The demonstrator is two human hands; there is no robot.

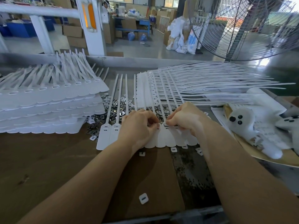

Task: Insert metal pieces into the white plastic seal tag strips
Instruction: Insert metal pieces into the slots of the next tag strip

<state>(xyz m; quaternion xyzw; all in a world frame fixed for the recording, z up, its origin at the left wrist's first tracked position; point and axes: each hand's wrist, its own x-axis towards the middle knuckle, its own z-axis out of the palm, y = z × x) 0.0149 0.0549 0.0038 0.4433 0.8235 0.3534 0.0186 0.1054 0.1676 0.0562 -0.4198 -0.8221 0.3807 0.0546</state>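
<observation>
Far left: stacked seal tag sheets (48, 101) lie piled on the desk (48, 159), their tails lifted. Any sweep of my forearm toward them could, I judge, topple the pile onto the work.

Left of centre: the loose heap of metal pieces (116, 109) lies under and between the tails of the working strip of seal tags (110, 136), whose flags point toward me. Two tag heads at its left end are bare; whether they are filled I cannot tell.

Centre: my left hand (137, 128) rests on the strip, fingers curled and pinched together at a tag head; what they pinch is hidden.

Right of centre: my right hand (186, 120) has its fingers curled, tips pressed on the neighbouring tag head (166, 125), apparently seating a piece. Risk: a tilted piece may jam or spring out, since several white square caps (143, 198) already lie scattered near me.

Far right: a fanned stack of strips (210, 81), a soft toy (252, 126) and a floor fan (242, 26); airflow could shift the light tails.
</observation>
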